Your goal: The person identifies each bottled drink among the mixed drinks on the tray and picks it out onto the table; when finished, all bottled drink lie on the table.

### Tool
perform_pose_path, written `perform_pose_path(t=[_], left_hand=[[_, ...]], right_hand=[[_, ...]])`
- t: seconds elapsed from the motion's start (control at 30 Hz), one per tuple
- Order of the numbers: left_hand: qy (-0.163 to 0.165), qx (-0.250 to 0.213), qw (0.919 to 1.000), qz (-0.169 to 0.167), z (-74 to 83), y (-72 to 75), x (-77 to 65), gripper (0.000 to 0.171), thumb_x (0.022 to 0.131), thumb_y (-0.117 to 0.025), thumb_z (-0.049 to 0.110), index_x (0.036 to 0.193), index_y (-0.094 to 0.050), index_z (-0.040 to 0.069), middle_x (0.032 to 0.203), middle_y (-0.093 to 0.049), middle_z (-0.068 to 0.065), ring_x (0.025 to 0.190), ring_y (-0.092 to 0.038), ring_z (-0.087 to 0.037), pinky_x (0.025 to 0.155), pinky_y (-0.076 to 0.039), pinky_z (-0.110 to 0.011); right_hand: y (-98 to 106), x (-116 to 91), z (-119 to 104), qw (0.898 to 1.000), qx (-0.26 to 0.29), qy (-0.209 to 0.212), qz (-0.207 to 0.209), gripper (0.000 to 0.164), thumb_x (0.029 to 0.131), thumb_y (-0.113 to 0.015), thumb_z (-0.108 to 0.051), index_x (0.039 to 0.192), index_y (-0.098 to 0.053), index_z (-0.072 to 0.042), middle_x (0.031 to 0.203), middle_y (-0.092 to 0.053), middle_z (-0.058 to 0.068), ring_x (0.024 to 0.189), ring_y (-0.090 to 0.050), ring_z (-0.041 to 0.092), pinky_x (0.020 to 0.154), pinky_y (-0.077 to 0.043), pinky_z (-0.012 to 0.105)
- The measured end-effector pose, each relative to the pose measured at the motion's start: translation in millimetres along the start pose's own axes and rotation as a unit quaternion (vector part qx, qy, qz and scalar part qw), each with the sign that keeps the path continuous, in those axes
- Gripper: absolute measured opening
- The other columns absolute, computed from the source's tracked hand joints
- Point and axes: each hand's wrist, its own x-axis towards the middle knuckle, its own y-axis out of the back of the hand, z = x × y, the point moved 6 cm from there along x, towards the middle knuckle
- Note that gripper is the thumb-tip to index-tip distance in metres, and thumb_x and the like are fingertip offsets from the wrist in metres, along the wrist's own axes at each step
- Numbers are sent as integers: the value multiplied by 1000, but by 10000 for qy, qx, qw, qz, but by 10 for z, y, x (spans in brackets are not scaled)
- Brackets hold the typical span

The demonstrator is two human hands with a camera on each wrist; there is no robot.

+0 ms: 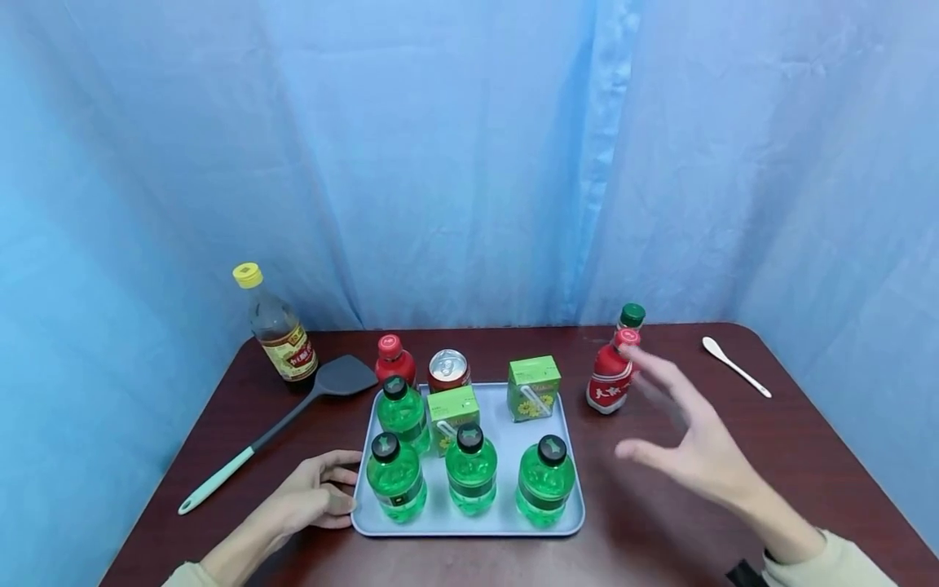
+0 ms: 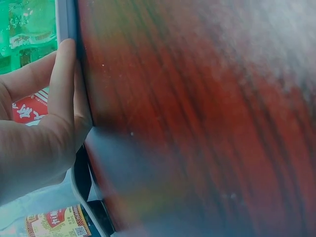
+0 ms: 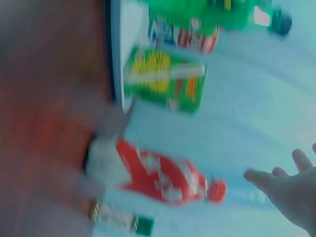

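My left hand lies at the left edge of the light tray, fingertips against its rim. Standing in the tray are several green bottles with black caps, one at the front right, and two green drink cartons, one at the back. To the right of the tray stands a red-wrapped bottle with a red cap. Beside it my right hand hovers with spread fingers, holding nothing; in the right wrist view its fingers point toward the red cap.
A green-capped bottle stands behind the red-wrapped one. Behind the tray are a red bottle and a drink can. A spatula and a yellow-capped sauce bottle are at left, a white spoon at right.
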Motion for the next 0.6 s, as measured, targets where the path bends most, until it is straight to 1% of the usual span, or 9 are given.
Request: perform_pose_path(t=[0.03,0.07,0.13,0.2,0.23,0.27,0.37,0.5,0.6], left_hand=[[-7,6,10000,15,2,-1,4,72,81,-67,-7,148,-41,-5,116,-55,-21,88,-63,-26,70,-60,-45],[-13,8,10000,21,4,-2,3,72,81,-67,-7,148,-41,-5,116,-55,-21,88,-63,-26,70,-60,-45],[2,34,10000,59,-1,0,4,72,81,-68,-7,148,-41,-5,116,-55,-21,88,-63,-26,70,-60,-45],[33,70,9999,78,-5,2,7,72,81,-68,-7,149,-41,-5,117,-55,-21,89,-63,-26,70,-60,-45],[57,64,9999,72,-8,3,8,73,81,-68,-7,149,-41,-4,117,-54,-21,89,-63,-26,70,-60,-45],[62,56,10000,50,-9,4,8,73,82,-68,-7,149,-41,-5,117,-54,-21,89,-63,-26,71,-60,-45],[52,15,10000,-24,-1,8,19,73,82,-68,-7,149,-40,-5,117,-54,-21,90,-62,-26,71,-60,-45],[-4,-14,10000,-81,-1,15,24,73,82,-68,-8,149,-39,-5,117,-54,-21,89,-63,-26,71,-60,-45],[-5,9,10000,-91,-6,7,25,73,82,-68,-8,149,-39,-5,117,-54,-21,89,-62,-26,71,-60,-45]], right_hand=[[-76,-45,12,9995,261,116,-143,104,61,-87,16,149,-32,15,151,-37,32,142,-37,28,111,-38,26],[-154,-98,45,9982,494,138,-298,105,63,-88,13,150,-30,16,151,-36,32,142,-38,28,110,-39,26],[-300,-229,146,9956,767,50,-532,110,63,-91,8,152,-26,15,153,-34,31,143,-37,26,108,-41,27],[-433,-360,265,9928,891,-262,-755,115,64,-91,7,156,-22,8,157,-32,26,145,-36,27,109,-42,29],[-493,-408,316,9901,1027,-434,-856,116,65,-91,7,158,-20,5,159,-30,24,145,-36,28,109,-42,31],[-544,-442,342,9881,1051,-631,-932,117,66,-90,8,159,-20,1,161,-29,21,146,-35,27,108,-42,31],[-670,-495,417,9783,1302,-1173,-1107,116,68,-86,12,161,-20,-8,163,-28,15,145,-37,27,107,-44,34],[-813,-512,487,9686,1555,-1477,-1260,113,71,-87,9,161,-21,-12,163,-27,10,144,-38,27,108,-44,36],[-884,-531,523,9660,1524,-1633,-1299,112,73,-88,5,161,-22,-14,163,-28,7,144,-38,23,107,-44,35]])
